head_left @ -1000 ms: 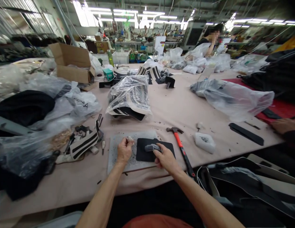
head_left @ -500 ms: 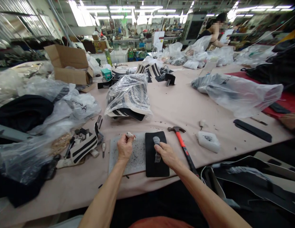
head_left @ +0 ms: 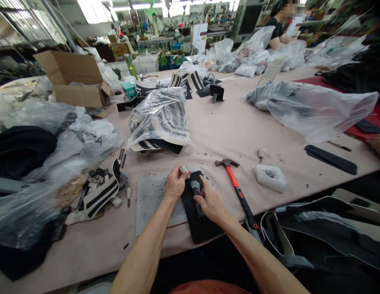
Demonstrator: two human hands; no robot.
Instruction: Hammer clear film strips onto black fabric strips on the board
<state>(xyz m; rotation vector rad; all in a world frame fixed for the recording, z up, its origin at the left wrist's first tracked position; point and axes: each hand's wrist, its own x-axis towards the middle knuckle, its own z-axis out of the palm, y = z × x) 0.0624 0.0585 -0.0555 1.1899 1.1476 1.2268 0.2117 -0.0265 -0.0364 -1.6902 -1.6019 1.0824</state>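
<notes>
Left hand (head_left: 176, 182) has neared the flat, round-cornered, matte black panel (head_left: 194, 222).

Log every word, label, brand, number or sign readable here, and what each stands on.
"A", apparently, on the left printed bag; its other letters are too creased to read.
Right bag: dark print, too folded to read.
White cabinet: marking too small to read.

I lose part of the stubby whitish tool (head_left: 184, 169) within the left hand (head_left: 175, 184) and some of the grey plastic-wrapped strip (head_left: 195, 187) under the right hand (head_left: 211, 203), the right edge crops another person's hand (head_left: 378, 143), and from here I can't read the black lettering (head_left: 93, 137) on the crumpled white plastic bag (head_left: 108, 134).
</notes>
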